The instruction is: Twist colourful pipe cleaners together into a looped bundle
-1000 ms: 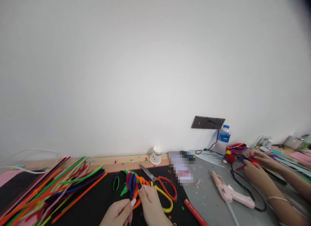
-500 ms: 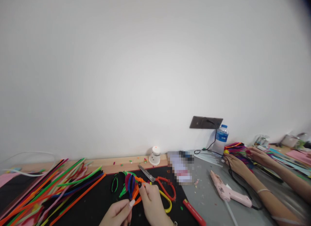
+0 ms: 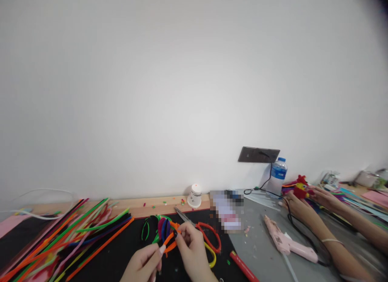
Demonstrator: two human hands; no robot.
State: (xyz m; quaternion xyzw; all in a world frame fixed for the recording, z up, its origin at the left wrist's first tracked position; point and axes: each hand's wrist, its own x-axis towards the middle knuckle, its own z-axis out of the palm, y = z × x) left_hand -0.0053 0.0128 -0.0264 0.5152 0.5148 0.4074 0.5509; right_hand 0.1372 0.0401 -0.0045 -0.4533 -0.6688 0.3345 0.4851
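My left hand [image 3: 144, 262] pinches one end of an orange pipe cleaner [image 3: 169, 238] near the bottom middle. My right hand [image 3: 192, 249] is closed on the same orange strip, a little to the right. Just behind the fingers lie looped purple and blue pipe cleaners [image 3: 165, 229] and green loops [image 3: 146, 229] on the black mat [image 3: 121, 249]. Scissors with red handles [image 3: 209, 236] rest beyond my right hand. A yellow handle [image 3: 212, 255] shows beside that hand, partly covered by it.
Many coloured pipe cleaners [image 3: 81, 241] lie at left. A white cup [image 3: 194, 196] stands by the wall. Rightward are a red tube [image 3: 242, 266], a pink glue gun [image 3: 287, 243], a bottle [image 3: 277, 177] and another person's hands [image 3: 298, 207] with a red and yellow piece [image 3: 300, 189].
The orange strip between my hands now shows more clearly, with my fingers slightly farther apart. The other person's hands have raised a red and yellow piece into view.
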